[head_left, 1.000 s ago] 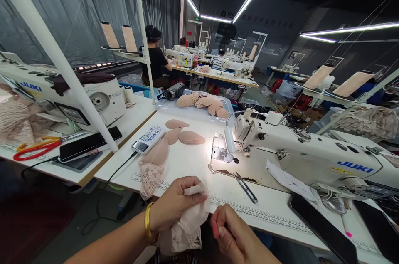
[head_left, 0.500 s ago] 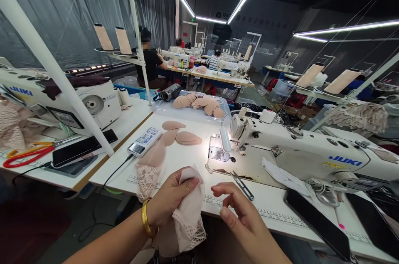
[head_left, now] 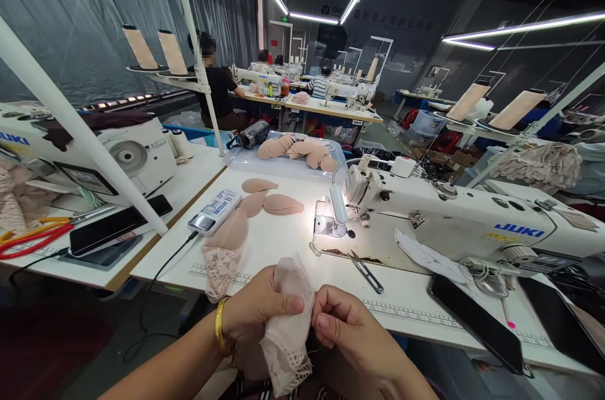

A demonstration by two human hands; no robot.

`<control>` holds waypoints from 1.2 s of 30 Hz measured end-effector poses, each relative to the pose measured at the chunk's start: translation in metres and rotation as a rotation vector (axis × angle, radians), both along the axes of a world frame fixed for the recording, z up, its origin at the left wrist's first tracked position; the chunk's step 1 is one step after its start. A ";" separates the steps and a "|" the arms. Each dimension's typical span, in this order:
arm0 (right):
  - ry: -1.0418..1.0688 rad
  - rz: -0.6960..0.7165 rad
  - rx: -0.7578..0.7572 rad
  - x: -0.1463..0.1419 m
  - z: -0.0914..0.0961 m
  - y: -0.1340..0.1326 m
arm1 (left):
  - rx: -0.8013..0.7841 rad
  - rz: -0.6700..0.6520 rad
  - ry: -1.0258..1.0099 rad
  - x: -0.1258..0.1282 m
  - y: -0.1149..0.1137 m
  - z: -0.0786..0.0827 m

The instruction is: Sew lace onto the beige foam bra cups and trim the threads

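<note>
A pale, sheer fabric piece with lace trim (head_left: 288, 337) hangs from my left hand (head_left: 258, 305), whose thumb presses on its front. My right hand (head_left: 343, 321) is closed in a pinch at the right edge of this fabric, over the table's front edge. Whether a thread is also between those fingers is too small to tell. On the table to the left lies another lace-edged piece (head_left: 221, 268), joined to a beige cup (head_left: 231, 230). Loose beige teardrop pads (head_left: 282, 204) lie behind it. Thread snips (head_left: 366, 273) rest just beyond my right hand.
A sewing machine (head_left: 449, 217) with a lit lamp stands at the right. Phones (head_left: 475, 321) lie along the front right edge. A small white device (head_left: 215, 214) with a cable sits left. Behind are a plastic bin (head_left: 241, 164) of pads and a camcorder (head_left: 254, 133). People sit farther back.
My right hand has moved left to the fabric's edge, and its fingers have closed from an open curl. My left hand keeps its hold. The view has shifted slightly.
</note>
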State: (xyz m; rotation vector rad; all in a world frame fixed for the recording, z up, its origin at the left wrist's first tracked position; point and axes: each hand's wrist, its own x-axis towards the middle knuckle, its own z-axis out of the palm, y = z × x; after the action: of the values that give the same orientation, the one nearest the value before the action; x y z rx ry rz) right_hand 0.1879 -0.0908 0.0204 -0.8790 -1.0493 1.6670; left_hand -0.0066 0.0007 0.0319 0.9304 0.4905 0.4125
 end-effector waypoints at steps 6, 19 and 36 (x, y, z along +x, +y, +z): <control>0.059 -0.140 0.109 -0.002 0.002 -0.007 | 0.035 0.065 0.009 0.005 -0.001 -0.005; -0.612 -0.081 0.250 0.004 0.005 -0.019 | 0.197 0.158 0.124 0.002 -0.003 0.017; -0.649 0.077 0.188 0.002 0.014 -0.011 | 0.611 0.569 0.033 0.006 -0.006 0.016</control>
State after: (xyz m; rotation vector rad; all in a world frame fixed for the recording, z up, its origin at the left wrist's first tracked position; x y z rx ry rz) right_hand 0.1897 -0.1019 0.0340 -1.3041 -1.6615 1.3324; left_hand -0.0009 -0.0051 0.0484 1.3831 0.6766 1.1059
